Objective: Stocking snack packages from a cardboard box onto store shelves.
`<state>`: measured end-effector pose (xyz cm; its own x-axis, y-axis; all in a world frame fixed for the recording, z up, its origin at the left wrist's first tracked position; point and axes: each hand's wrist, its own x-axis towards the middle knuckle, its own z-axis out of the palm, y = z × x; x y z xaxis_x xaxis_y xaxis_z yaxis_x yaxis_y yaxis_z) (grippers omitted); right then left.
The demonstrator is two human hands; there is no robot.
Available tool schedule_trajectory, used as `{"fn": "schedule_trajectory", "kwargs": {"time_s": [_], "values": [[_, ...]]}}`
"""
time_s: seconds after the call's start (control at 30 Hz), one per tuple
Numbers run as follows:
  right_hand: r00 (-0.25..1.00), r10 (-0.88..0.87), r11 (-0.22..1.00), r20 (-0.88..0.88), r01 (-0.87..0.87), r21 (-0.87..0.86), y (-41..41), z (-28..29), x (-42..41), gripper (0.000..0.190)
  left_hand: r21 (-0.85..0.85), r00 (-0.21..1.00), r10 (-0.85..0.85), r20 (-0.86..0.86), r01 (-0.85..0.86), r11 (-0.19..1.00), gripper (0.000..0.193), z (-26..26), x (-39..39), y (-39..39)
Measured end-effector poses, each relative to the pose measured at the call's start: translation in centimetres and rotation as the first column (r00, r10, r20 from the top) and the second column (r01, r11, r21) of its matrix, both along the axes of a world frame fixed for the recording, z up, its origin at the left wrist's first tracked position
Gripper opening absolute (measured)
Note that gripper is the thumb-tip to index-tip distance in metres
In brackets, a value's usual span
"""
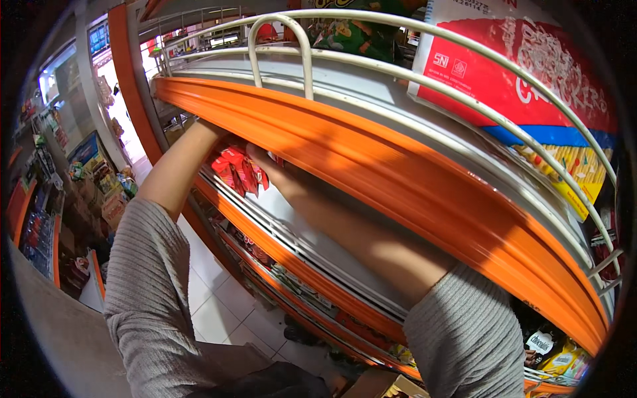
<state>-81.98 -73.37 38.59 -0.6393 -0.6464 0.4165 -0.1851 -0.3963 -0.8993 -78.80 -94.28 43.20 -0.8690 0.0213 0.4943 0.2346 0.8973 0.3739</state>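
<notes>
Both my arms, in grey ribbed sleeves, reach under the orange front edge of the upper shelf (348, 144). Red shiny snack packets (240, 169) lie bunched on the white shelf below, between my hands. My left hand (214, 130) is at their far left side, its fingers hidden behind the orange edge. My right hand (264, 161) is at the packets' right side, with the thumb visible and the other fingers hidden. Whether either hand grips a packet cannot be seen.
A white wire rail (283, 49) tops the upper shelf, with a large red crackers bag (512, 74) behind it. Lower orange-edged shelves (298, 263) hold packaged goods. A cardboard box (383, 385) stands at the bottom. Stocked shelves (40, 234) line the left, beyond the tiled floor (219, 308).
</notes>
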Motion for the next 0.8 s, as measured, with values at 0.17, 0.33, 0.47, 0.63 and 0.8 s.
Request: {"fn": "schedule_trajectory", "kwargs": {"time_s": [0.17, 0.33, 0.47, 0.63, 0.8], "values": [[0.965, 0.195, 0.931, -0.174, -0.126, 0.343, 1.0, 2.0, 2.5, 0.080, -0.067, 0.993, 0.109, 0.040, -0.106, 0.992, 0.046, -2.4, 1.8, -2.0], [0.822, -0.030, 0.775, -0.569, 0.378, 0.506, 0.5, 1.1, 2.6, 0.091, -0.147, 0.986, 0.161, 0.040, -0.154, 0.977, 0.046, -3.3, 1.6, -2.1], [0.794, -0.034, 0.751, -0.607, 0.421, 0.509, -1.2, -0.6, 1.8, 0.092, -0.217, 0.977, 0.212, 0.026, -0.201, 0.955, 0.046, -3.5, 1.7, -2.8], [0.837, 0.039, 0.775, -0.546, 0.320, 0.545, -1.5, 0.0, 1.5, 0.088, -0.314, 0.972, 0.236, -0.015, -0.229, 0.922, 0.047, -2.4, 0.6, -3.0], [0.806, 0.100, 0.888, -0.583, 0.192, 0.418, -4.0, -1.2, 0.2, 0.073, -0.411, 0.959, 0.278, -0.050, -0.274, 0.870, 0.047, -1.4, -0.1, -4.0]]}}
